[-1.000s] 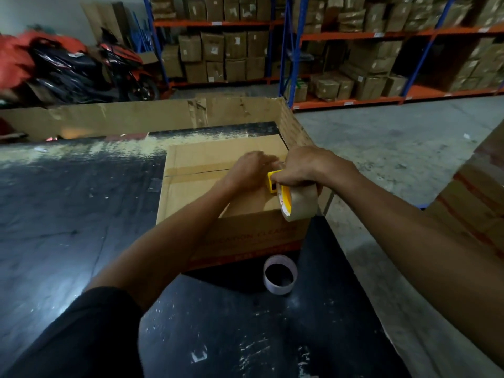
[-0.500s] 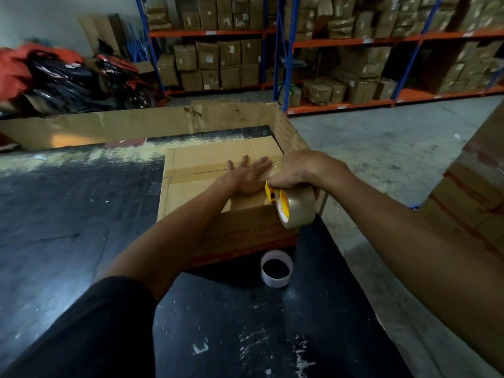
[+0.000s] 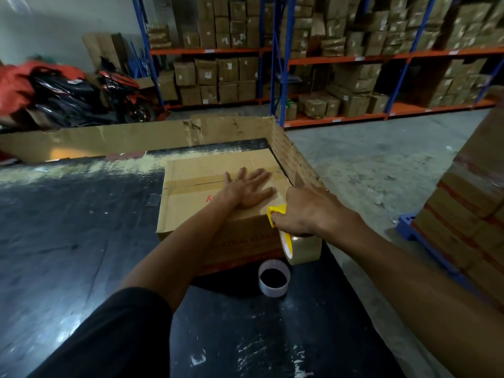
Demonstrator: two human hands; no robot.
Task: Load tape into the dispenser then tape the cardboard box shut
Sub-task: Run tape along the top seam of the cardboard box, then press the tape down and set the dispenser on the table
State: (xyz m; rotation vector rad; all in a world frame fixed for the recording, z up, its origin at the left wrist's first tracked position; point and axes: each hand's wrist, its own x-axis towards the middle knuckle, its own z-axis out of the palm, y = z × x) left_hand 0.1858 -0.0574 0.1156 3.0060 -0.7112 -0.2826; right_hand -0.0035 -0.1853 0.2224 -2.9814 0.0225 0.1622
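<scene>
Two hands work on one brown cardboard box lying on the black, scuffed desk, near its right edge. In the head view, the left hand lies flat on the box top with its fingers spread, pressing the flaps down beside the taped centre seam. The right hand has its grip closed around the yellow plastic tape dispenser, whose clear tape roll hangs just over the box's near right corner.

To do this strip well, I judge the left palm should hold the flaps level while the right hand pulls the dispenser steadily, keeping the tape taut and low so it lies without wrinkles.

An empty white cardboard tape core stands on the desk just in front of the box. A low cardboard wall edges the desk's far side. Beyond, blue and orange shelving holds many cartons, and a red and black motorbike is parked far left on the concrete floor.
</scene>
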